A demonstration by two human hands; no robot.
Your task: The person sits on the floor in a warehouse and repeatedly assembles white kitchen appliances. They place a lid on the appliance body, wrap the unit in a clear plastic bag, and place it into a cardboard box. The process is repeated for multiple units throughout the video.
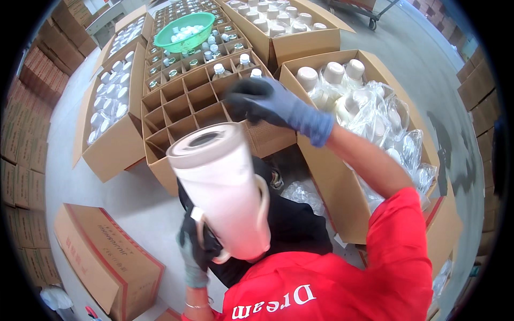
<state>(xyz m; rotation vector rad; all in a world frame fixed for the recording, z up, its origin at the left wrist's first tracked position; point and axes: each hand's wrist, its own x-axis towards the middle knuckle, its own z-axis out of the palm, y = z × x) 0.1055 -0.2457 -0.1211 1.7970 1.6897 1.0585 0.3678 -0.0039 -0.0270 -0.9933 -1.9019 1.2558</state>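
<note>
My left hand [199, 247], in a grey glove with dark fingers, is closed at the side of a big pinkish-white cylindrical jug [222, 187]. A loop handle shows on the jug's right side, and its beige top ring has a dark opening in the middle. My right hand [256, 101], in a blue-grey glove with a black palm, hovers above a divided carton [160, 155]. Motion blurs its curled fingers, so what they hold, if anything, does not show. Clear bottles with white caps [219, 71] stand in the compartments just beyond it; the nearer compartments hold nothing.
A green basin [184, 32] of white caps sits on the far bottles. To the left is a carton [110, 144] of white cylinders. On the right, a carton [305, 160] holds beige-capped white containers under plastic bags. A carton [112, 257] lies at lower left, and a cart wheel [372, 23] shows far off.
</note>
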